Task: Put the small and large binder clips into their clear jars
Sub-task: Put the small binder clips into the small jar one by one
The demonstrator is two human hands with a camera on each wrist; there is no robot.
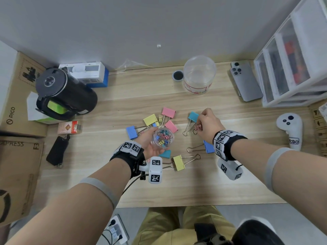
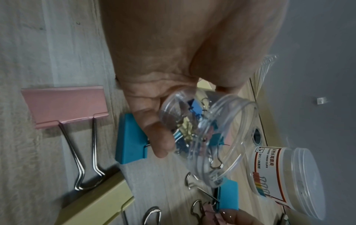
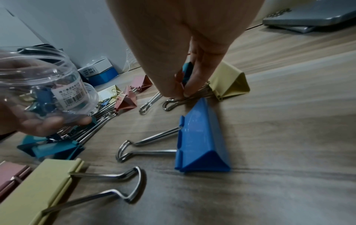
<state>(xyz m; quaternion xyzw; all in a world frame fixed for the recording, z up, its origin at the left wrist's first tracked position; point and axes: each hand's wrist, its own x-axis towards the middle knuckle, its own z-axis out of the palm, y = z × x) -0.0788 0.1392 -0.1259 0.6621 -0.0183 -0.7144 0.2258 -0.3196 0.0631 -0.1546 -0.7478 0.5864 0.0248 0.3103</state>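
Observation:
My left hand [image 1: 150, 139] grips a small clear jar [image 1: 163, 137] tilted above the table, with several small coloured clips inside; the jar [image 2: 221, 137] shows its open mouth in the left wrist view. My right hand [image 1: 207, 121] pinches a small pink clip [image 1: 197, 128] at the table, beside a large teal clip [image 1: 193, 116]. Large clips lie scattered: pink [image 1: 168, 112], yellow [image 1: 149, 119], blue [image 1: 208, 146], yellow [image 1: 179, 162]. The large clear jar [image 1: 199, 75] stands at the back. In the right wrist view the fingertips [image 3: 179, 91] meet over wire handles.
A black kettle [image 1: 65, 92] and cardboard boxes [image 1: 17, 96] stand at the left. Phones [image 1: 246, 82], a white drawer unit [image 1: 292, 59] and a white controller [image 1: 291, 129] are at the right. A round black lid [image 1: 177, 75] lies by the large jar.

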